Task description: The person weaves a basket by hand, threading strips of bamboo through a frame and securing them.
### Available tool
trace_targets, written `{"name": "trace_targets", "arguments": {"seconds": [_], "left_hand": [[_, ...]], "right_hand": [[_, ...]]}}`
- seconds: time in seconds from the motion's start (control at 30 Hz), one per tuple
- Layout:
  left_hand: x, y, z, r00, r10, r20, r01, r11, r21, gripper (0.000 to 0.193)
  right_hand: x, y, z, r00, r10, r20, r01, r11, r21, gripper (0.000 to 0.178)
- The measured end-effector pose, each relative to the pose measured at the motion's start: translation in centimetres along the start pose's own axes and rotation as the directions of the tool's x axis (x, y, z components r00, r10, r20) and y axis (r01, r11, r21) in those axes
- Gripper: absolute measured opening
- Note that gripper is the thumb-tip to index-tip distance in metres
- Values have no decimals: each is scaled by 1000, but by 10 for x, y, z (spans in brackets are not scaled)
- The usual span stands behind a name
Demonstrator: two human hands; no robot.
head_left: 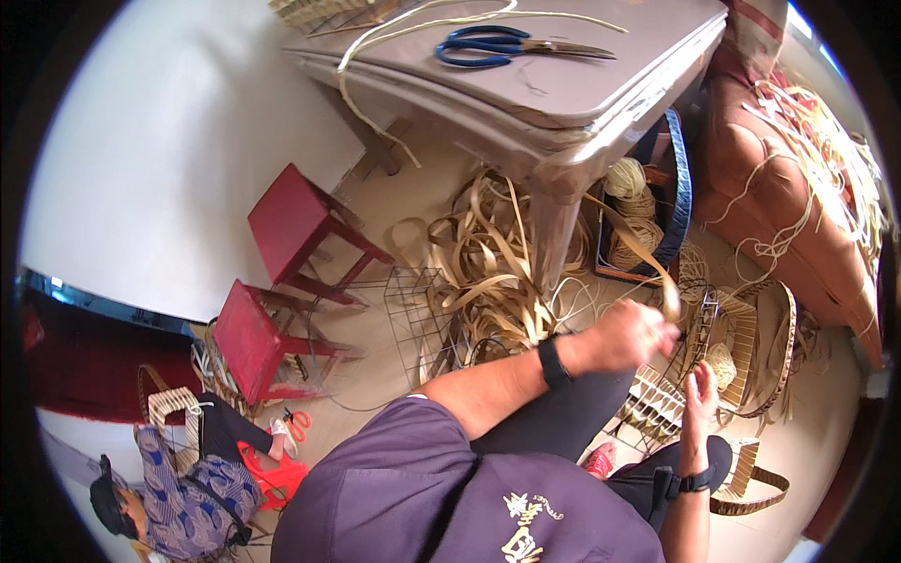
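My left hand [631,335] is closed, fingers curled on a flat tan weaving strip [644,251] that arches above it. Beside it, my right hand [700,402] is raised with its fingers mostly stretched out, next to a wire-framed basket [657,402] partly woven with pale strips. Whether the right fingers touch the frame, I cannot tell. The basket sits low between my knees, partly hidden by my left hand and leg. Just beyond the right hand is a ball of pale cord [721,368], near another woven basket [751,328] with a looped handle.
Tangled tan strips [488,253] lie by the table leg, beside a wire grid frame [413,324]. Blue-handled scissors [497,47] rest on the table [582,89]. A blue-rimmed bin [682,188] holds cord balls. Red stools [296,220] and a seated person [188,497] are left; a brown sofa [779,202] is right.
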State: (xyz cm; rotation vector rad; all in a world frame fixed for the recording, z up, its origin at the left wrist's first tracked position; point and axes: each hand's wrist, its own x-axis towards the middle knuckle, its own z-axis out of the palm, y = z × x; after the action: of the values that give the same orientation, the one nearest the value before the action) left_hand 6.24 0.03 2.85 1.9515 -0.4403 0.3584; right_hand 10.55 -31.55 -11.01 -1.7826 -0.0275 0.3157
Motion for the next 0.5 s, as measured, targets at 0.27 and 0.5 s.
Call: {"name": "trace_targets", "arguments": {"seconds": [0.27, 0.5], "left_hand": [[-56, 67, 67, 882, -46, 469, 35, 999, 32, 30], [-88, 45, -12, 793, 86, 604, -113, 994, 6, 15]], "right_hand": [[-94, -156, -15, 863, -289, 415, -131, 664, 736, 27], [-183, -95, -185, 968, -213, 130, -9, 491, 871, 9]]}}
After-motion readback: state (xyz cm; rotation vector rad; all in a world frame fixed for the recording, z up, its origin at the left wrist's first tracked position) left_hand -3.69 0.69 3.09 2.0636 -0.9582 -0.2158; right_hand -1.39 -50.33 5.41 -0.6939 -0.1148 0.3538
